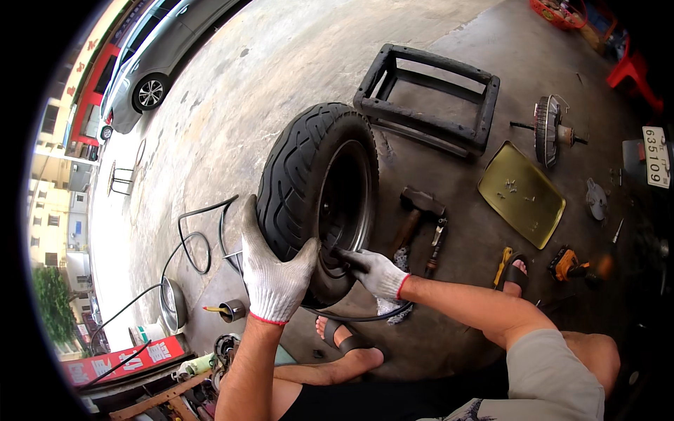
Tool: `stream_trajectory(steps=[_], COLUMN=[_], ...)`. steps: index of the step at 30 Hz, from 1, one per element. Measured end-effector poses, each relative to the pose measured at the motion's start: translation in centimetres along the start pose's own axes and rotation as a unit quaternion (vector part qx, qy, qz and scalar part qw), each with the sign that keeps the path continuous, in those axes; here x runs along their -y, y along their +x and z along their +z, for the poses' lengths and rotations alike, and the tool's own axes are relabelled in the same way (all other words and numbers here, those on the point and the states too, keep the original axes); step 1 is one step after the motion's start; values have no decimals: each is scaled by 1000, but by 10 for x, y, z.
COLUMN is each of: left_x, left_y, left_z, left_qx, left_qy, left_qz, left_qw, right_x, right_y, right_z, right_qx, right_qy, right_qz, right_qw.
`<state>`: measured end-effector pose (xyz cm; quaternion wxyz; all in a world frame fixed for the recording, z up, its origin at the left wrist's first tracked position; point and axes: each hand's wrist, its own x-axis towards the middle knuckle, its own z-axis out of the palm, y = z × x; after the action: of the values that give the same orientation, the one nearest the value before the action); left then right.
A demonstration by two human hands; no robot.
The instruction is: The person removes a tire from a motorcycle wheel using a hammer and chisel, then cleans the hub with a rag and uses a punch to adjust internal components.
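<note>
One gloved hand, the left hand [276, 277], grips the wheel's [307, 196] tyre [291, 172] between thumb and fingers on the concrete floor [309, 70], while the right hand [379, 274] reaches inside the rim [342, 200], its finger hold unclear. Seemingly a step at the rim, it calls for steady left support next, with the hammer [423, 202] beyond and the black frame [441, 64] farther off.

Matt black rubber tire [303, 184]; glossy gold metal tray [532, 205].

Grey car [168, 52], red basket [552, 19], green tree [53, 298]
</note>
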<state>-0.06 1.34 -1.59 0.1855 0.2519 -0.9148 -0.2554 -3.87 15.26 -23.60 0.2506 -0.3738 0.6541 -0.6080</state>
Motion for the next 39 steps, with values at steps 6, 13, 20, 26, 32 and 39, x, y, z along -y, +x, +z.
stream_trajectory(steps=[6, 13, 20, 26, 32, 39], left_x=[-8, 22, 14, 4, 6, 21], left_y=[11, -61, -29, -4, -6, -15], left_z=[2, 24, 2, -9, -2, -10], left_qx=[20, 46, 63, 13, -4, -43], left_qy=[-21, -95, -118, -87, -84, -57], left_qz=[-28, -95, -115, -68, -38, -98], left_qw=[999, 990, 984, 994, 996, 993], right_x=[-45, -47, 32, 63, -45, 56], right_y=[91, 101, 62, 32, 77, 34], right_z=[-112, -84, -27, 17, -78, 15], right_qx=[139, 59, 88, 63, 127, 172], right_qy=[-524, -447, -31, 334, -485, 332], right_qz=[-28, 40, 138, 191, -19, 296], right_qw=[840, 891, 986, 921, 865, 879])
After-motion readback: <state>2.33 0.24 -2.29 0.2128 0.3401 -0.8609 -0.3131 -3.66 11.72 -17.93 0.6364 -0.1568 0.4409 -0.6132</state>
